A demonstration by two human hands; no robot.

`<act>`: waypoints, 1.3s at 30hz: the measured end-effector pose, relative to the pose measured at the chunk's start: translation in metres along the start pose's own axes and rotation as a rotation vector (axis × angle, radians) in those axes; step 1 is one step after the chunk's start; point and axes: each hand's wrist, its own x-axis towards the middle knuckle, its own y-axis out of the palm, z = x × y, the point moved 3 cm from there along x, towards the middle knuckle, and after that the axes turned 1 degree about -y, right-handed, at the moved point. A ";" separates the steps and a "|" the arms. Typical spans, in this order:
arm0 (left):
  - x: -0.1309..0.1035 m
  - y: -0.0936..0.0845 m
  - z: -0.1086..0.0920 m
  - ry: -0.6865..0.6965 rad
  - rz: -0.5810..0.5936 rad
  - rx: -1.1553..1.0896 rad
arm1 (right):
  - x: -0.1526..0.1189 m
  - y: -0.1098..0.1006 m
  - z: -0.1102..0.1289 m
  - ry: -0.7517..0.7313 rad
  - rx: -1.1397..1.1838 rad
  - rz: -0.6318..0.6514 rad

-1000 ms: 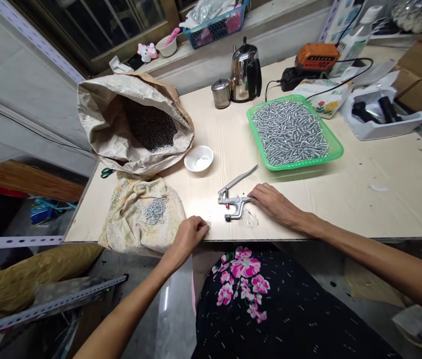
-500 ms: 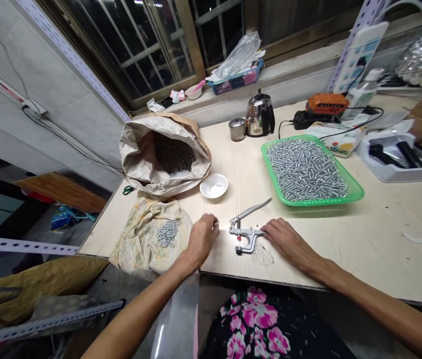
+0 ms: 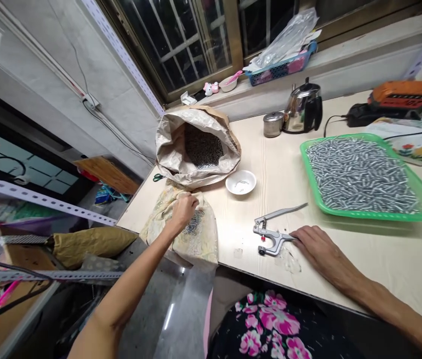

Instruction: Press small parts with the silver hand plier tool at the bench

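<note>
My left hand (image 3: 184,209) is over the patterned cloth (image 3: 158,219), above the small metal pins (image 3: 196,222) heaped on it. Its fingers are drawn together, and what they hold, if anything, is too small to name. My right hand (image 3: 317,244) rests on the table with its fingers closed on the lower handle of the silver hand press (image 3: 272,240). The upper lever of the press stands raised. Beyond the cloth, a white bowl (image 3: 240,183) holds a few small pieces.
An open sack (image 3: 169,144) of small metal parts stands behind the cloth. The green tray (image 3: 321,202) full of metal pins sits at the right. A kettle (image 3: 300,112) and lidded tin (image 3: 272,125) stand at the back, near an orange tool battery (image 3: 401,94).
My left hand has moved left from beside the press to over the pins on the cloth. My right hand stays at the press handle. The camera view has turned left.
</note>
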 end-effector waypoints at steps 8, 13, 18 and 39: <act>-0.010 0.044 0.007 0.198 0.152 0.069 | 0.000 -0.002 -0.001 -0.018 -0.020 0.054; -0.001 0.049 0.004 0.246 0.213 0.099 | 0.007 -0.005 0.005 -0.036 -0.038 0.125; -0.001 0.050 0.004 0.265 0.229 0.106 | 0.012 -0.002 0.012 -0.042 -0.075 0.178; -0.040 0.045 -0.036 0.001 0.152 -0.737 | 0.037 -0.002 0.025 -0.095 -0.181 0.323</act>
